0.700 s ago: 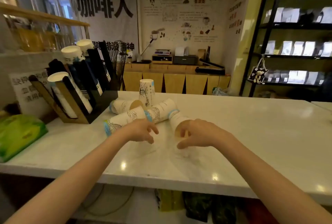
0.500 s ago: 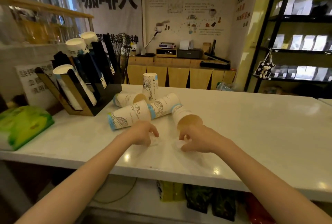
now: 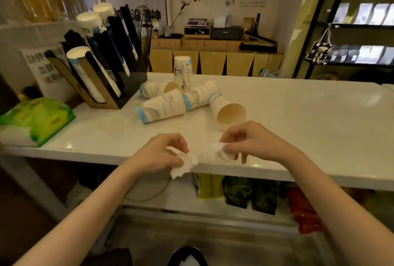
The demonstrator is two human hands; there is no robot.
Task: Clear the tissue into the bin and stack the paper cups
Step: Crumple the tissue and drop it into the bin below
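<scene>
A white tissue hangs over the front edge of the white counter, pinched at its two ends by my left hand and my right hand. Behind the hands lie several printed paper cups on their sides: one long cup, one nested pair, one with its brown mouth toward me, and one further back. One cup stands upside down behind them. A dark bin with something white in it shows at the bottom edge, on the floor.
A black and wood cup dispenser with stacked cups stands at the back left. A green tissue pack lies at the counter's left end. Bags sit on the shelf under the counter. A dark rack stands at the right.
Both hands have pulled back from the cups to the counter's front edge and now hold the tissue lifted between them. The view has tilted downward.
</scene>
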